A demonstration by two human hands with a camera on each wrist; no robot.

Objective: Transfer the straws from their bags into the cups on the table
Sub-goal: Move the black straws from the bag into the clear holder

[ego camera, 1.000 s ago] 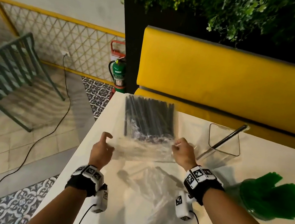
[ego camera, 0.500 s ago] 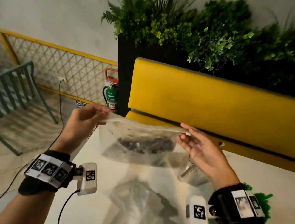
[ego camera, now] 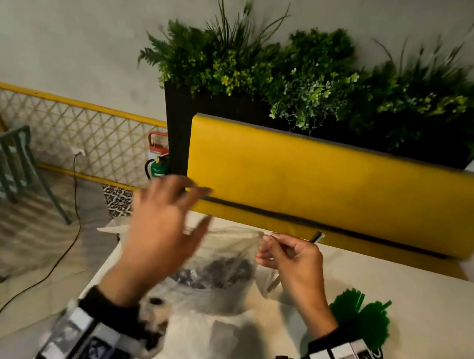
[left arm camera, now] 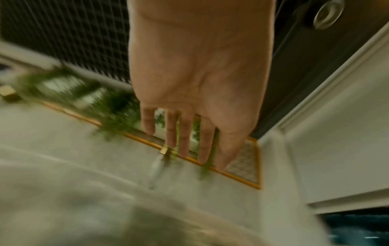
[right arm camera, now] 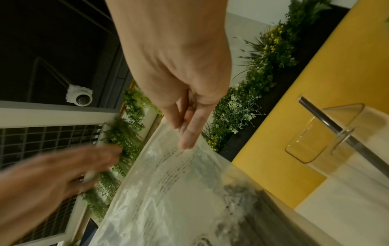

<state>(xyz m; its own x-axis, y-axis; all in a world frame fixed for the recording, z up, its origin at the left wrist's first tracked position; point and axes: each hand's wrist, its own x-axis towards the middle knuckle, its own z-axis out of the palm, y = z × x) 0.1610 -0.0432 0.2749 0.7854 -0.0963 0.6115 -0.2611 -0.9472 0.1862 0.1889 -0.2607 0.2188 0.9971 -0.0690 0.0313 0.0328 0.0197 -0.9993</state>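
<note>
pale surface (ego camera: 428, 308) before a yellow bench back (ego camera: 345, 185) and planter of greenery (ego camera: 310, 81). right hand (ego camera: 291, 261) pinches the top edge of a clear plastic bag (ego camera: 222, 275) between thumb and fingertips (right arm camera: 187, 141); left hand (ego camera: 160, 229), blurred, is spread with straight fingers (left arm camera: 185, 138) and holds nothing, just beside the bag's mouth. the bag hangs above the surface, dark straws (ego camera: 219, 271) bunched at its bottom. judged: film thin, limp and slippery, load light; straws stiff but crushable, best gripped as a bundle near mid-length through the opened mouth. beyond: a clear cup (right arm camera: 328, 133) holding one dark straw (right arm camera: 328, 123); green straws (ego camera: 360, 318) stand to the right.
</note>
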